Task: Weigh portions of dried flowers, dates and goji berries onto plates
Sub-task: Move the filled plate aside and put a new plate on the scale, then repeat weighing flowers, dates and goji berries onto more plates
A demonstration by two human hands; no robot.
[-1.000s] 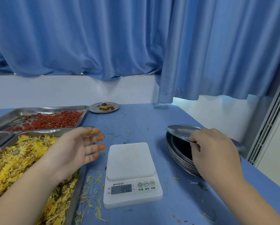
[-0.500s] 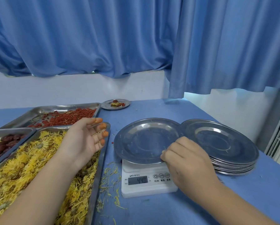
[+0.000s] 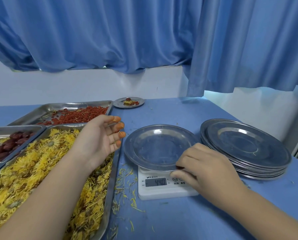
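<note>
An empty steel plate (image 3: 157,146) lies on the white digital scale (image 3: 162,189), whose display reads 44.0. My right hand (image 3: 205,167) pinches the plate's near rim, its thumb by the scale's buttons. My left hand (image 3: 99,139) hovers open, palm turned right, over the tray of yellow dried flowers (image 3: 41,179). Behind that tray stands a tray of red goji berries (image 3: 79,116), and at the left a tray of dark dates (image 3: 4,148). A filled small plate (image 3: 129,102) sits at the table's far edge.
A stack of several steel plates (image 3: 245,148) stands right of the scale. Loose yellow petals (image 3: 125,191) litter the blue table between flower tray and scale. Blue curtains hang behind; the table's right edge runs close past the plate stack.
My right hand took the top plate off the stack and carried it left onto the scale, where it still holds the rim. My left hand stayed over the flower tray.
</note>
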